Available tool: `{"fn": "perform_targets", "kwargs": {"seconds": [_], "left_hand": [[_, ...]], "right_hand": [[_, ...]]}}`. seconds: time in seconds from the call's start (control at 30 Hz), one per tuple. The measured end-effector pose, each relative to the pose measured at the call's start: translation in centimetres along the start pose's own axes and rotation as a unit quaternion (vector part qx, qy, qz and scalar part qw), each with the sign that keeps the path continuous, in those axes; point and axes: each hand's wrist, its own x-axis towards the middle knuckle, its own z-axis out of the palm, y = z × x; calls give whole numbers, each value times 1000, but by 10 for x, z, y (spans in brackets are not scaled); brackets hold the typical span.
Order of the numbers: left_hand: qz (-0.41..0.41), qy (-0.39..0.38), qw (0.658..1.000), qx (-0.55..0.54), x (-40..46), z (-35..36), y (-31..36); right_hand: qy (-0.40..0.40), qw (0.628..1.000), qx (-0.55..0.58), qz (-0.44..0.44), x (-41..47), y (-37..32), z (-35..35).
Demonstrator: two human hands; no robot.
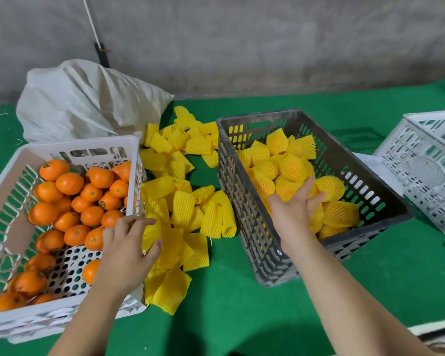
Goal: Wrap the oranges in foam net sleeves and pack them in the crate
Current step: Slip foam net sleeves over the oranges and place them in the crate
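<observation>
A wrapped orange (309, 199) is held in the right hand (294, 209) over the near part of the grey crate (244, 201), the fingers curled round its near side and the thumb stretched up along its left, so that the sleeved fruit bulges out past the fingertips toward the right. It is set against other sleeved oranges (290, 167), which are heaped in the crate from the middle to the far wall. The left hand (129, 249) is laid on the near end of the pile of yellow foam net sleeves (183, 209), which is spread on the green table cover (231, 304) between the two crates; its fingers are bent over a flat sleeve (168, 246), thumb at the sleeve's near edge and fingertips at its far edge, in a loose pinch. Just left of that hand, bare oranges (88, 199) are held in the white crate (5, 201). A white sack (88, 98) is slumped at the far left, and an overturned white crate (427, 168) is seen at the right edge.
</observation>
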Motion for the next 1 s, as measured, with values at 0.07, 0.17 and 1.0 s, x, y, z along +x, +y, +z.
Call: {"fn": "perform_targets", "kwargs": {"seconds": [0.07, 0.17, 1.0], "left_hand": [[-12, 4, 1000, -23, 1, 0, -2], [-7, 17, 1000, -17, 1, 0, -2], [-163, 13, 977, -140, 0, -58, -100]], "right_hand": [[-49, 986, -101, -120, -7, 5, 7], [-101, 899, -320, -281, -17, 10, 15], [-168, 967, -11, -194, -124, 56, 185]]}}
